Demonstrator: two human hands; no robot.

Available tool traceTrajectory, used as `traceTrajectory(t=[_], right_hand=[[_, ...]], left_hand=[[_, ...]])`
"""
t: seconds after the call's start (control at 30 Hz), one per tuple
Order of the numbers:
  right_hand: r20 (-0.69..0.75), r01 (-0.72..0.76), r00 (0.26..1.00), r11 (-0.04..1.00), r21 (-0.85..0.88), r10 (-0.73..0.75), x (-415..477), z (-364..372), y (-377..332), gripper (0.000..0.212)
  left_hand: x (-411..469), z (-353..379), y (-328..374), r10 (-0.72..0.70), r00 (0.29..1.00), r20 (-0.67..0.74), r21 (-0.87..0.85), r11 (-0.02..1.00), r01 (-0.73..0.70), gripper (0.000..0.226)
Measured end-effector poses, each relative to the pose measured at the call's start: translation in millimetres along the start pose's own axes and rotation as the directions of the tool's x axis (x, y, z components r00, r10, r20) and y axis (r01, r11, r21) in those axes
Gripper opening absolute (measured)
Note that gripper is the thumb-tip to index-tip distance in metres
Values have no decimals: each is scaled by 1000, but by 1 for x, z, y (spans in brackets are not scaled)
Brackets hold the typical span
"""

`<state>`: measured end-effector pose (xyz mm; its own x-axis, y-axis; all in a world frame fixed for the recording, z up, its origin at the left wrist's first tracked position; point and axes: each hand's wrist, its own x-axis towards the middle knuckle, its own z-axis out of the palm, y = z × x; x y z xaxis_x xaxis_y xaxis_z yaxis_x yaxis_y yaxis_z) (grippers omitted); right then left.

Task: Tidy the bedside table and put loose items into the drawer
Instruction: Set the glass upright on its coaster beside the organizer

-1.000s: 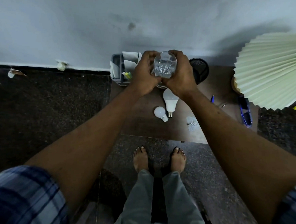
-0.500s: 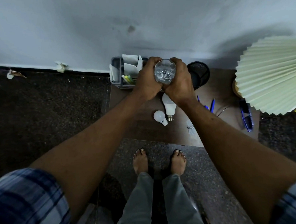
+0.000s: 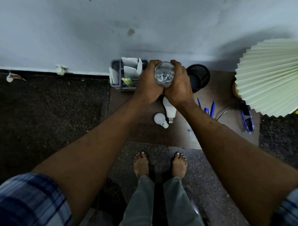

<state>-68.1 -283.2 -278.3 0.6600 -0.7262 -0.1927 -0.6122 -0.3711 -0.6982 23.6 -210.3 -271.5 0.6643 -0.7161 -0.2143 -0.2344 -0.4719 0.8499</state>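
A clear drinking glass [image 3: 164,75] is held upright between both hands near the back of the brown bedside table [image 3: 143,131]. My left hand [image 3: 149,83] wraps its left side and my right hand [image 3: 179,85] wraps its right side. Just in front of the hands lie two white light bulbs, a large bulb [image 3: 170,108] and a small bulb [image 3: 160,120]. Blue pens [image 3: 209,108] and blue sunglasses [image 3: 247,118] lie to the right. No drawer is visible.
A grey organiser [image 3: 117,73] with papers and highlighters stands at the back left. A black mesh cup [image 3: 199,77] stands right of the glass. A pleated pale lampshade [image 3: 274,78] overhangs the table's right end. A small clear packet [image 3: 190,131] shows beside my right forearm.
Both hands have lowered the glass towards the table top, between the organiser and the mesh cup. The grip on it is unchanged.
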Motion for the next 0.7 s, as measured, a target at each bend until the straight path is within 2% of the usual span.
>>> traceTrajectory(t=[0.1,0.23,0.5,0.57,0.7], right_hand=[[-10,-4,1000,1000,8,4,-4,-1,0,94],[-59,22,998,1000,21,-21,-14,-4,0,90],[-149,29,989,999,46,-22,-33,-7,-6,77],[-206,46,978,996,74,-30,-39,-6,-7,65],[-233,87,971,987,137,-53,-53,3,-11,18]], left_hand=[[-2,0,-2,-26,1000,-3,-16,1000,26,69],[-9,-3,0,-80,997,-7,-129,989,78,77],[-38,-17,-8,-126,985,-114,-229,969,97,65],[-48,-21,-13,-139,980,-144,-246,964,101,58],[-69,-27,-30,-212,950,-231,-225,961,160,38]])
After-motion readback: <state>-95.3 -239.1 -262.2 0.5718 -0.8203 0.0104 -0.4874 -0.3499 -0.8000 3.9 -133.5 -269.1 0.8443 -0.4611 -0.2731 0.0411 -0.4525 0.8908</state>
